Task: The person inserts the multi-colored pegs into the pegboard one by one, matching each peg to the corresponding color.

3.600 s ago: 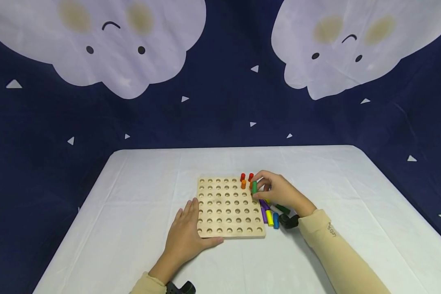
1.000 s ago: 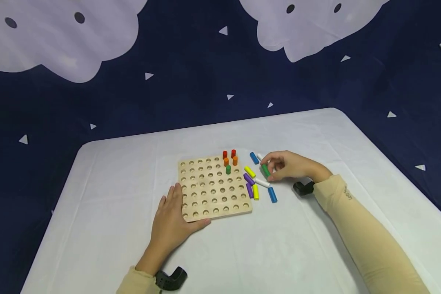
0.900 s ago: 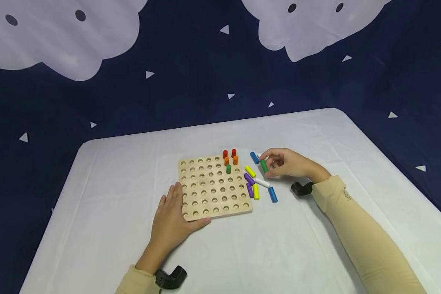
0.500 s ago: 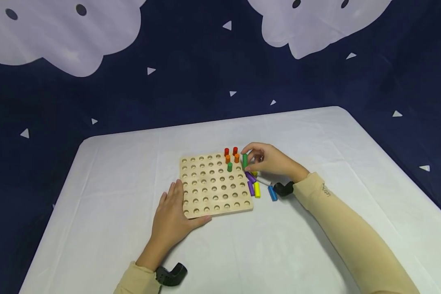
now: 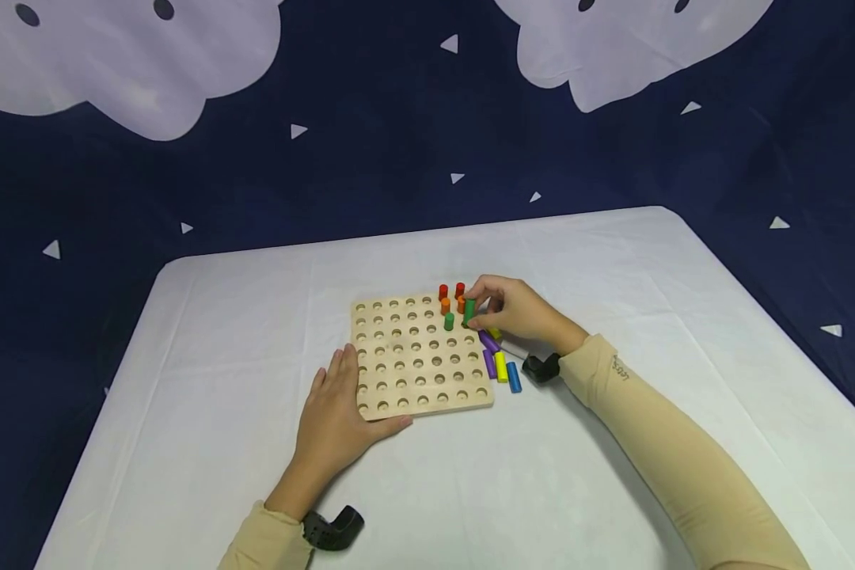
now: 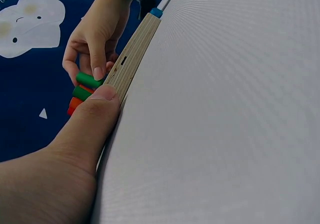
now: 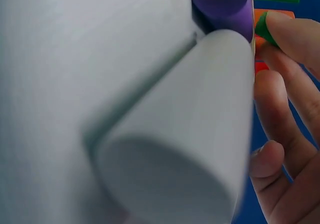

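Observation:
My right hand (image 5: 514, 307) pinches a green peg (image 5: 469, 310), upright over the right edge of the wooden pegboard (image 5: 427, 412). Whether the peg's lower end is inside a hole, I cannot tell. Just left of it another green peg (image 5: 449, 321) stands in the board. Behind stand two orange pegs (image 5: 445, 306) and two red pegs (image 5: 443, 291). My left hand (image 5: 331, 423) rests against the board's left side, its thumb (image 6: 90, 119) extended along the front edge. In the right wrist view the held peg's end (image 7: 265, 29) shows beside the thumb.
Loose pegs lie right of the board: purple (image 5: 489, 364), yellow (image 5: 501, 367), blue (image 5: 514, 378) and white (image 5: 514, 349), the last partly under the right wrist's black device (image 5: 541, 368). A white cloth covers the table (image 5: 256, 332); a dark blue backdrop (image 5: 370, 182) hangs behind.
The first green peg, held earlier, now stands in the board. My right hand has taken the second from the table and brought it left. A blue peg has shifted left; my left hand stays.

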Demonstrator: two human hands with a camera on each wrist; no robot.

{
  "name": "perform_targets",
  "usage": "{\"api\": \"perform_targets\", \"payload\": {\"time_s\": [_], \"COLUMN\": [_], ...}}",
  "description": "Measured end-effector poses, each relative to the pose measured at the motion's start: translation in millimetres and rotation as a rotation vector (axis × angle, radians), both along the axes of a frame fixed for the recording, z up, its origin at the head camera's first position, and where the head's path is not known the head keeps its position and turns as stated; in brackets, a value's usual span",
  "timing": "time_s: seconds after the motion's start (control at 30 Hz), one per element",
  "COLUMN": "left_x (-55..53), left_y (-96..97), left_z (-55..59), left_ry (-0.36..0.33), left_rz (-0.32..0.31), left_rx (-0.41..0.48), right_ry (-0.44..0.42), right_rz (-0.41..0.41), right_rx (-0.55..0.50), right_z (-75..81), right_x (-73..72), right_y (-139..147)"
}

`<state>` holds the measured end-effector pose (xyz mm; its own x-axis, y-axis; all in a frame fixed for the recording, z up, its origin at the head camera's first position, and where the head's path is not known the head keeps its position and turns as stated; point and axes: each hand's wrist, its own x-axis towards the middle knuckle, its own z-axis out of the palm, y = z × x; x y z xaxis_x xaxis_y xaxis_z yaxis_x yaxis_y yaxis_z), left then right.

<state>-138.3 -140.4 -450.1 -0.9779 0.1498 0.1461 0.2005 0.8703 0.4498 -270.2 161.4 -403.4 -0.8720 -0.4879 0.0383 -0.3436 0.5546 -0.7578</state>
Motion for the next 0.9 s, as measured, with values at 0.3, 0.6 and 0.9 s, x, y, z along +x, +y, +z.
{"api": "perform_targets", "payload": {"time_s": [0.3, 0.6, 0.9], "left_x": [-0.3, -0.2, -0.1], "left_y": [0.1, 0.0, 0.8], "left_z": [-0.2, 0.7, 0.3], "left_ry": [0.006, 0.003, 0.001], "left_rz": [0.001, 0.003, 0.003], "left_rx": [0.005, 0.002, 0.004], "right_ry": [0.023, 0.023, -0.006], "right_rz": [-0.006, 0.07, 0.039], "right_rx": [0.002, -0.103, -0.061], "right_z": [1.2, 1.1, 0.6], "right_x": [0.7, 3.7, 4.7], "right_y": [3.2, 6.2, 12.2]}}
